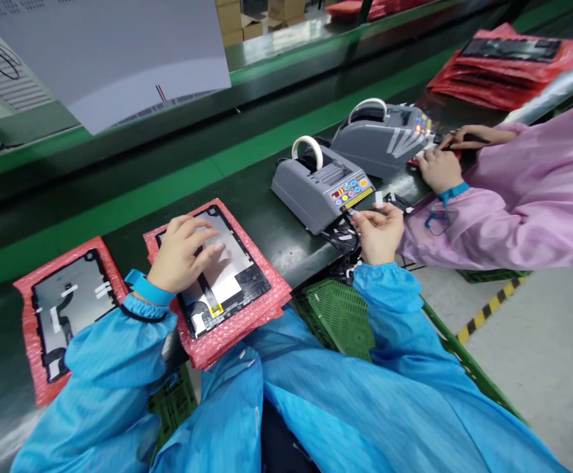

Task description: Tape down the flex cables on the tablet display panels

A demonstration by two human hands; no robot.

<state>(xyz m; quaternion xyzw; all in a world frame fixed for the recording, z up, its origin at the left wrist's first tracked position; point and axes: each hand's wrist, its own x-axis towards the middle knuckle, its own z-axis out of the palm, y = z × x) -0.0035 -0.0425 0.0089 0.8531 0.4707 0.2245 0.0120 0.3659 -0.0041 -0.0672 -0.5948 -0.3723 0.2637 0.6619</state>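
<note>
My left grip [181, 255] is hanging spread over the panel [240, 246], left of centre; right of centre, beside the grey dispenser [311, 190], my right grip [380, 233] is bearing a white strip [379, 199], whether pinched I cannot tell.

The person is wearing a shiny blue coat [326, 381] with gathered cuffs [385, 276], a blue wrist strap [151, 289] and a black band [143, 317].

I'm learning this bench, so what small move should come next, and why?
Probably bring the white strip at the right hand's fingertips over to the panel beneath the left hand: the strip appears to be off the dispenser, and the neighbouring panel bears similar white pieces.
</note>
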